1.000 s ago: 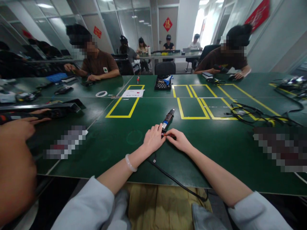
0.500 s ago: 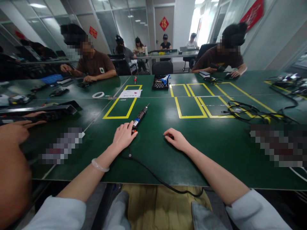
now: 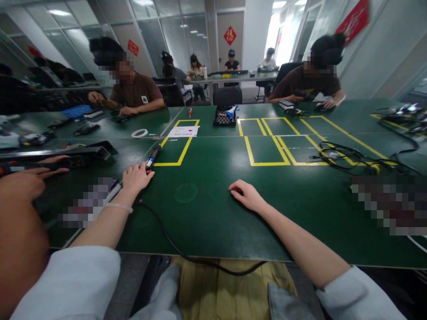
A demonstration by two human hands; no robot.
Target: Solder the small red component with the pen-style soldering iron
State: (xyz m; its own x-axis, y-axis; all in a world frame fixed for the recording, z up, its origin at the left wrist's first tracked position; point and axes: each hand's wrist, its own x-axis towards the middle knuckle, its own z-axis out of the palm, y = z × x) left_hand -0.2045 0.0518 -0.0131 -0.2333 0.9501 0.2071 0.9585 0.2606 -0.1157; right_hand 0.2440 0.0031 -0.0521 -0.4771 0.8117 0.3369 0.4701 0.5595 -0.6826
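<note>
My left hand [image 3: 136, 180] lies over the rear end of an electric screwdriver [image 3: 153, 156], fingers closed on it. The tool has a dark front and a silver-blue band, and it lies low at the table with its tip toward the yellow tape. A black cord [image 3: 163, 229] trails from it across the table and over the front edge. To the right, my right hand [image 3: 246, 194] rests on the green table [image 3: 207, 222], fingers curled in, apart from any tool. Nothing shows in it, though its underside is hidden.
Yellow tape outlines [image 3: 268, 163] mark the table. A paper sheet [image 3: 184, 131], a tape ring [image 3: 139, 133], a red screwdriver [image 3: 190, 112] and a black tray [image 3: 224, 121] stand farther back. Tangled black cables [image 3: 336, 153] lie right. A neighbour's arm [image 3: 20, 200] reaches in at left.
My left hand has moved left with the electric screwdriver, from the middle to near the tape outline's left corner, and the cord has followed. My right hand has stayed put.
</note>
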